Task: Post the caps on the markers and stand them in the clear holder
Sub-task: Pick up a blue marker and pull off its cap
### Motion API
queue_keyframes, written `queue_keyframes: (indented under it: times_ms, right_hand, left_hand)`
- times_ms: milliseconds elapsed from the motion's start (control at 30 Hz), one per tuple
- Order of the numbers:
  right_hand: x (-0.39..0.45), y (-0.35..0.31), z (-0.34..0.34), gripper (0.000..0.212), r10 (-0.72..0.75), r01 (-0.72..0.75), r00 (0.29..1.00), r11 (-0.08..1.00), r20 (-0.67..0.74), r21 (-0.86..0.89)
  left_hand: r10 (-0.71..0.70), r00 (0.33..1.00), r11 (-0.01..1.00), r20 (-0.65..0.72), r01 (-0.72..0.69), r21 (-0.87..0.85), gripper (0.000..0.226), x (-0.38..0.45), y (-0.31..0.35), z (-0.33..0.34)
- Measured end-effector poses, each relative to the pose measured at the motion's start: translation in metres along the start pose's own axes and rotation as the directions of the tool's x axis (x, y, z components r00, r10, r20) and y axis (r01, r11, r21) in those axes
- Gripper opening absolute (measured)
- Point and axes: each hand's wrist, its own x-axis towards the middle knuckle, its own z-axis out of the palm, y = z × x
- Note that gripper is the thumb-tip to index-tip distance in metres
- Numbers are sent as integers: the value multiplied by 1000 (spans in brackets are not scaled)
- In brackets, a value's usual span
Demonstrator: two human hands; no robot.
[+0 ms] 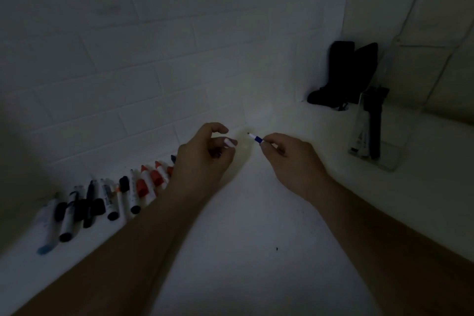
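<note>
While the right hand [287,159] pinches a slim blue-collared marker [256,138], tip toward nine o'clock, the left hand [205,156] curls around a pale cylindrical cap [229,142].

It looked like a dim classroom or office corner: white-painted brick wall [154,46], white worktop [256,213], whiteboard markers [107,197].

a white table [251,251] carries a row of markers [107,197], a clear holder [377,133] and a black object [346,77].
</note>
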Motion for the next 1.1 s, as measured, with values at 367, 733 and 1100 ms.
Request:
queue_keyframes:
  times_ms: [367, 733, 1100]
  right_hand:
    - [-4, -12, -5, 20, -133, 133, 991, 991, 8, -6]
    - [-7, -25, -8, 27, -304, 298, 951, 950, -59, -98]
    - [-6, -20, -7, 26, -333, 317, 943, 905, -10, -285]
  left_hand:
    - [-68, 998, 992, -7, 67, -104, 7, -3, -3, -4]
    - [-104, 993, 941, 51, 115, -318, 16, 4, -3, -4]
    - [51, 998, 996, 44, -47, -77, 16, -1, -3, -4]
